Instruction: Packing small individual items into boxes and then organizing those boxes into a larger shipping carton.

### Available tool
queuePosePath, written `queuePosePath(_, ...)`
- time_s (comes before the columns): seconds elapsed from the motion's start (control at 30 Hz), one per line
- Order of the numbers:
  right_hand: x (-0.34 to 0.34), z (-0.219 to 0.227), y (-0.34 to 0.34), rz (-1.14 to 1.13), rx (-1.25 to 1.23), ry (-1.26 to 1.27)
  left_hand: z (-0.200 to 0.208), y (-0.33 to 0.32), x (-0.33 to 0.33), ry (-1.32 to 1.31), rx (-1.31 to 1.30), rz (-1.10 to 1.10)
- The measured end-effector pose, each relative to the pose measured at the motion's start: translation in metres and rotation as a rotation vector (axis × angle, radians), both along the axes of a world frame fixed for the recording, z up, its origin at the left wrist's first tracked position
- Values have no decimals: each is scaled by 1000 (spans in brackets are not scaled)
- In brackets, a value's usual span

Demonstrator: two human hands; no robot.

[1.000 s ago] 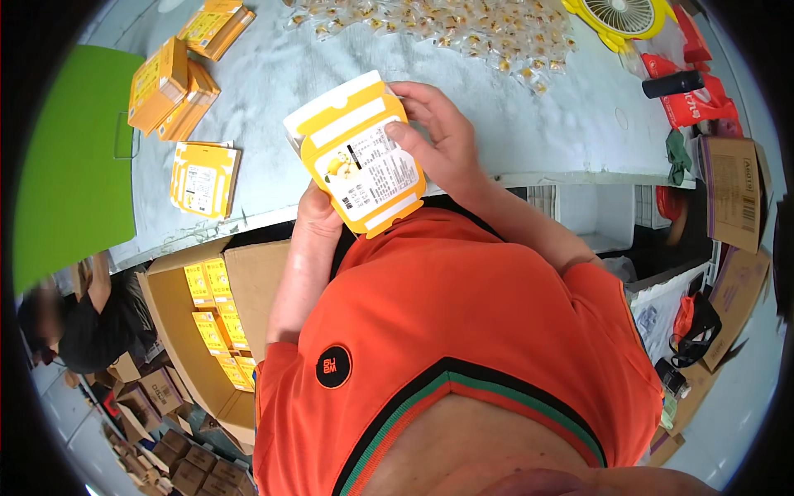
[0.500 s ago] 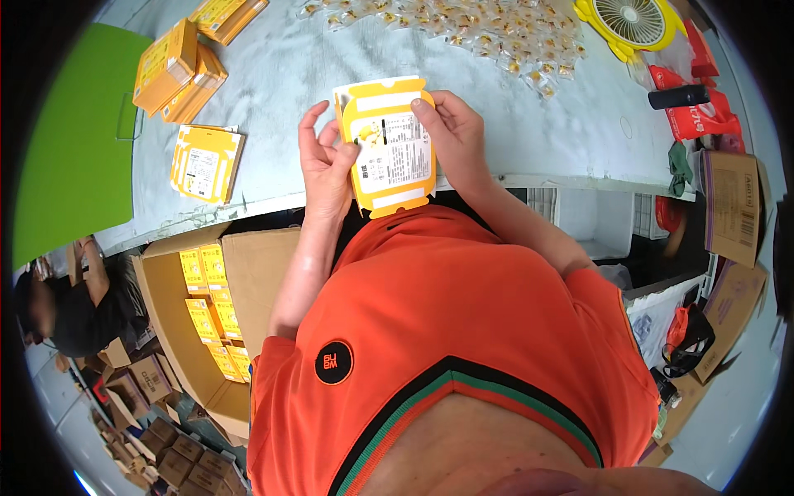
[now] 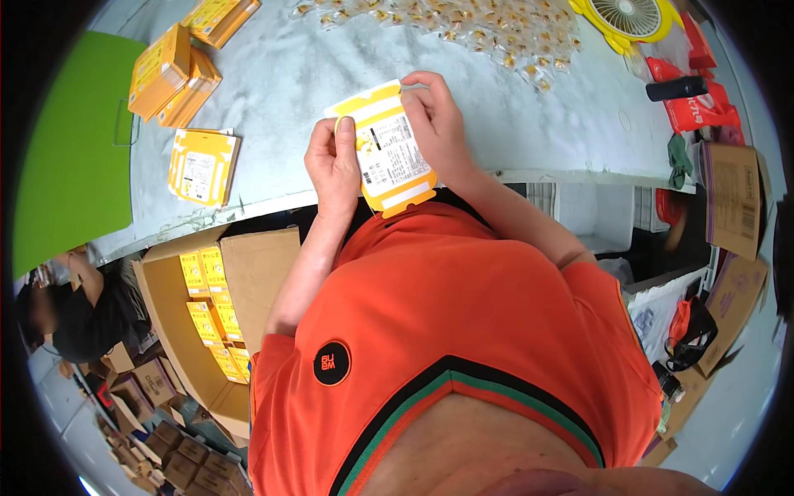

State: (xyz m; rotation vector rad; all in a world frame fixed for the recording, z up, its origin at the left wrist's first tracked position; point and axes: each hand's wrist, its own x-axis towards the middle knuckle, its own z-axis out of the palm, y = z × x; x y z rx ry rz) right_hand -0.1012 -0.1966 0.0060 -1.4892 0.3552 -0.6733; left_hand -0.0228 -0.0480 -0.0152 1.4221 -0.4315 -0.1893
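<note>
Over the near edge of the table I hold a flat yellow-and-white carton, its printed panel facing up and its flaps sticking out at both ends. It tilts slightly to the left at the top. My left hand is closed on its left edge, the thumb lying on top and the other fingers partly hidden. Against the upper right edge is my right hand, closed with bent fingers; part of its grip is out of sight. A small pile of similar flat cartons lies to the left on the table.
Stacks of yellow cartons stand far left by a green board. Several small clear packets spread across the back, beside a yellow fan. Below the table edge, a cardboard box contains yellow boxes. Another person is at lower left.
The carton has tilted, its top swinging left. My left thumb has moved up onto its upper left edge, and my right hand has shifted up and left, the thumb leaving the printed face.
</note>
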Motion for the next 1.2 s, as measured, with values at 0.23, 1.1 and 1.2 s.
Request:
queuePosePath(0.23,0,-9,-6,35,-298,85,26,3,-2,-186,134,12)
queuePosePath(1.1,-75,-30,-62,383,338,47,45,7,-51,-525,363,14)
queuePosePath(1.2,-78,-42,-81,221,204,60,20,13,-24,-262,274,207)
